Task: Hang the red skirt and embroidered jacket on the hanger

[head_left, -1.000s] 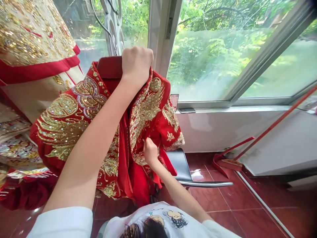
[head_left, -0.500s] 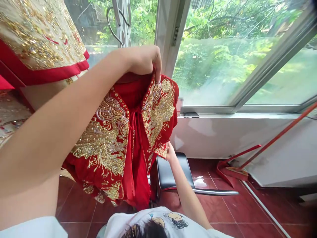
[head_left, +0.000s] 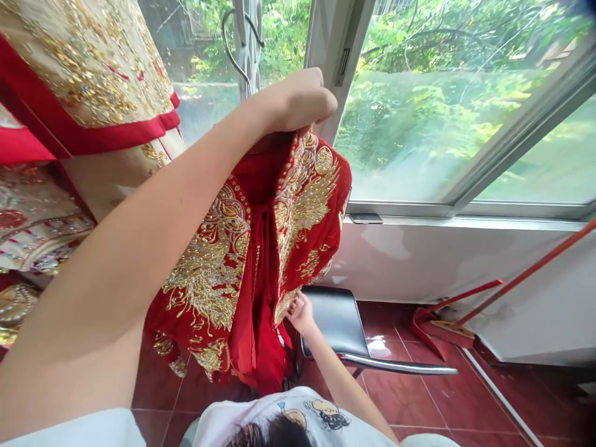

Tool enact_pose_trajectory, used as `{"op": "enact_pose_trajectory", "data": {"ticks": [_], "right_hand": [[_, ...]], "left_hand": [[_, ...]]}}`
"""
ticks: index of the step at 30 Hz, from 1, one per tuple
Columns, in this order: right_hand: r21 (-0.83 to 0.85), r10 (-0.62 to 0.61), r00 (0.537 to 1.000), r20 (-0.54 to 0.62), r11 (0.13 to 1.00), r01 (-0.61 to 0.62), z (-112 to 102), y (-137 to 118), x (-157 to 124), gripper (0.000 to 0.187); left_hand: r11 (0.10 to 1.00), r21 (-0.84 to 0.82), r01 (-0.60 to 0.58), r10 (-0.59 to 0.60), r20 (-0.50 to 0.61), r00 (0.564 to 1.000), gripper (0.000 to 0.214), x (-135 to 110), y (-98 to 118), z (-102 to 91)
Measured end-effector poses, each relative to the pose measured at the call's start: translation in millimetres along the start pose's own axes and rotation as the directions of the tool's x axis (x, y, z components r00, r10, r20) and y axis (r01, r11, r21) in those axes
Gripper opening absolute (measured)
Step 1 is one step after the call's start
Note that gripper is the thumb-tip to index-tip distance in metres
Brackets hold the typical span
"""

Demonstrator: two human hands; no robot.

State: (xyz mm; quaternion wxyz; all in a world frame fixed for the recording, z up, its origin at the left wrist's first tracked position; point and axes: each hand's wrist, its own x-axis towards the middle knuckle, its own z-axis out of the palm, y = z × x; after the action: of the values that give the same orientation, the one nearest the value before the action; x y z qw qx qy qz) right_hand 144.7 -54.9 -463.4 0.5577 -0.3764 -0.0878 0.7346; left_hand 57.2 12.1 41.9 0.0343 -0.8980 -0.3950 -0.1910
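Note:
A red jacket [head_left: 319,236] with dense gold and silver embroidery and beading hangs upright in front of me, its front parted and tied with red ribbons. My left hand [head_left: 302,96] is raised at the top of the collar, fingers curled closed; the grip is partly hidden by the hand itself. Lower down, my right hand [head_left: 300,312] pinches the bottom corner of the right front panel, with fingers bent round the embroidered hem. My left forearm covers part of the jacket's left shoulder.
A beige and red sequinned garment [head_left: 107,74] hangs at the left. Behind the jacket stands a black-seated chair [head_left: 333,320]. A phone-like dark object [head_left: 366,218] lies on the windowsill under the sliding windows. A red dustpan [head_left: 426,332] and a broom [head_left: 451,332] stand at the right.
My right hand has drawn the lower front corner inward and down, so that panel is angled more. My left hand has shifted at the collar, its extended finger now curled. The view turned slightly left.

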Motion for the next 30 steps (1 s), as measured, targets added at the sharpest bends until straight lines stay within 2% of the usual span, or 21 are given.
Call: {"op": "enact_pose_trajectory", "data": {"ticks": [3,5,7,9,12,14,16,18,21,24,28,30], "right_hand": [[0.075,-0.007,1.000,0.006,0.997,0.006,-15.3,-55.6,13.9,0.038],[0.113,-0.044,0.999,0.004,0.993,0.043,-22.0,-84.0,20.3,0.029],[0.141,-0.111,0.993,-0.035,0.983,0.115,-30.0,-97.6,20.7,0.017],[0.154,-0.194,0.976,-0.102,0.966,0.208,-40.4,-91.5,13.0,0.011],[0.138,-0.275,0.943,-0.186,0.943,0.302,-53.6,-49.6,-6.9,0.010],[0.105,-0.272,0.943,-0.190,0.950,0.295,-56.0,-17.1,-17.4,0.008],[0.051,-0.255,0.953,-0.161,0.962,0.266,-53.2,1.3,-20.8,0.008],[-0.021,-0.248,0.961,-0.121,0.969,0.248,-48.2,-1.4,-17.8,0.013],[-0.149,-0.277,0.957,-0.081,0.953,0.263,-43.6,-31.2,-12.0,0.023],[-0.284,-0.330,0.942,-0.056,0.910,0.301,-45.0,-52.9,-19.6,0.034],[-0.473,-0.378,0.926,0.010,0.814,0.337,-51.0,-37.2,-48.5,0.048],[-0.577,-0.392,0.917,0.067,0.735,0.357,-54.2,-25.7,-61.1,0.049]], "left_hand": [[0.996,0.055,-0.074,0.076,-0.043,0.996,0.032,0.8,-4.1,2.9],[0.979,0.181,-0.090,0.101,-0.052,0.994,0.034,4.2,-5.5,7.9],[0.951,0.307,-0.034,0.040,-0.013,0.999,0.046,7.9,-4.4,13.4],[0.910,0.413,0.024,-0.032,0.013,0.999,0.047,10.2,-1.3,18.0],[0.905,0.422,0.059,-0.067,0.003,0.998,0.036,9.9,4.0,22.3],[0.913,0.402,0.063,-0.066,-0.009,0.998,0.035,8.4,6.1,23.4],[0.918,0.392,0.060,-0.061,-0.008,0.998,0.033,6.8,6.9,23.2],[0.925,0.375,0.059,-0.065,0.004,0.998,0.031,5.2,7.0,21.7],[0.943,0.330,0.048,-0.067,0.049,0.997,0.033,2.4,7.1,18.7],[0.945,0.324,0.052,-0.068,0.036,0.997,0.035,1.3,6.6,19.0],[0.953,0.287,0.095,-0.091,-0.029,0.995,0.033,4.2,3.9,25.8],[0.975,0.212,0.071,-0.065,-0.032,0.997,0.030,3.1,3.6,26.2]]}}
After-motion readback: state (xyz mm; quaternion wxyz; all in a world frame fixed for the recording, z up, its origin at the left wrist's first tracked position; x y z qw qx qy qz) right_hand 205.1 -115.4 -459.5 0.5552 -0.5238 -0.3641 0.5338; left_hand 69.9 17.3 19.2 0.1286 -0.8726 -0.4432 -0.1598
